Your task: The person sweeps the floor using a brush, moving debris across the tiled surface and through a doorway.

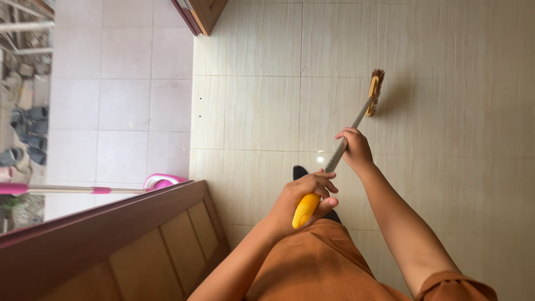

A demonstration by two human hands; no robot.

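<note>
I hold a broom with both hands over a cream tiled floor (262,111). My left hand (305,196) is wrapped around the yellow grip (304,212) at the near end of the handle. Further along, my right hand (354,149) grips the grey metal shaft (361,114). The broom head (376,89), yellow with brown bristles, rests on the tiles beyond my right hand and casts a shadow to its right. My orange clothing (317,262) fills the bottom of the view, and something dark, perhaps my foot (299,171), shows just behind my left hand.
A brown wooden door (128,245) stands open at the lower left. Behind it a pink mop head (161,181) with a pink and grey handle (61,190) lies on pale tiles. Dark sandals (30,131) sit outside at far left. A wooden frame corner (205,14) shows at the top.
</note>
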